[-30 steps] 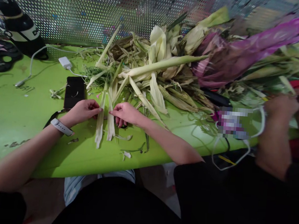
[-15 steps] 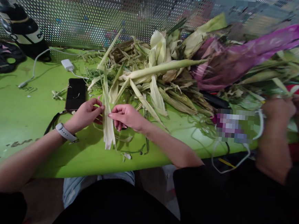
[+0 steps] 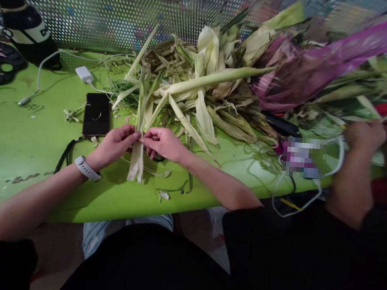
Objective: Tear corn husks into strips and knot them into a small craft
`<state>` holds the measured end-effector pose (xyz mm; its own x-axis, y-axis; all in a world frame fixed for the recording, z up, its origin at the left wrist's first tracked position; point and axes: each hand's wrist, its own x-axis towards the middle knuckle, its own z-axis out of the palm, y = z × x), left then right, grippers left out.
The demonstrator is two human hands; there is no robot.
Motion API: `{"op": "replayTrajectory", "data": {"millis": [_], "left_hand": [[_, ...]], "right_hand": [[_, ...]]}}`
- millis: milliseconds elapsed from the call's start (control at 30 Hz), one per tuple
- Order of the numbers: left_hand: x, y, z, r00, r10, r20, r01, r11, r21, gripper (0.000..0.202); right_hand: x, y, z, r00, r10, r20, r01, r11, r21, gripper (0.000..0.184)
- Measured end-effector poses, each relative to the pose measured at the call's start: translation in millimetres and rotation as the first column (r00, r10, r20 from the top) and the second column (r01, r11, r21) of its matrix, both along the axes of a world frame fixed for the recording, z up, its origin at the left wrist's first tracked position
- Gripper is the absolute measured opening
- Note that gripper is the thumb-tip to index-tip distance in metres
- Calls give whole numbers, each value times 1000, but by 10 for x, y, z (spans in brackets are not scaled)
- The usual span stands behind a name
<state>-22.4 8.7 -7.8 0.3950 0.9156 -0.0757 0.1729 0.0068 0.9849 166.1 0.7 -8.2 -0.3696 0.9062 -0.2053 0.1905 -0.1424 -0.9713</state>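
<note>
My left hand (image 3: pixel 115 144) and my right hand (image 3: pixel 163 142) meet at the middle of the green table (image 3: pixel 29 136). Both pinch the same pale corn husk strips (image 3: pixel 136 158), which now lie together as one narrow bundle pointing away from me. A white watch sits on my left wrist. Just behind my fingers spreads a big pile of husks and leaves (image 3: pixel 198 87).
A black phone (image 3: pixel 96 114) lies left of my hands, with a white charger (image 3: pixel 84 74) and cable behind it. A black bottle (image 3: pixel 22 24) stands far left. A purple wrapper (image 3: pixel 320 61) lies on the pile. Another person's hands (image 3: pixel 365 136) work at the right.
Two husk strips that lay apart a second ago have been drawn together into one bundle. My hands have closed toward each other.
</note>
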Motion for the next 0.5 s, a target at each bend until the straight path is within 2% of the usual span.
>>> {"op": "replayTrajectory", "data": {"millis": [100, 167, 233, 300, 400, 500], "left_hand": [[1, 28, -27, 992, 119, 31, -123, 979, 161, 18], [13, 20, -11, 982, 151, 114, -172, 964, 204, 18], [41, -21, 19, 972, 121, 199, -161, 968, 195, 21], [81, -90, 50, 958, 77, 276, -121, 982, 147, 23], [129, -207, 97, 932, 47, 359, -85, 992, 90, 24], [137, -277, 128, 926, 54, 374, -96, 991, 93, 24]], "right_hand": [[-7, -24, -1, 998, -62, 15, 61, 994, 91, 34], [-26, -51, 13, 998, -4, 61, -3, 994, 105, 37], [-52, -84, 23, 991, 99, 88, -109, 987, 116, 37], [-70, -118, 27, 984, 142, 107, -159, 971, 180, 32], [-61, -173, 47, 974, 101, 201, -165, 929, 331, 23], [-38, -217, 84, 952, -1, 305, -156, 858, 489, 24]]}}
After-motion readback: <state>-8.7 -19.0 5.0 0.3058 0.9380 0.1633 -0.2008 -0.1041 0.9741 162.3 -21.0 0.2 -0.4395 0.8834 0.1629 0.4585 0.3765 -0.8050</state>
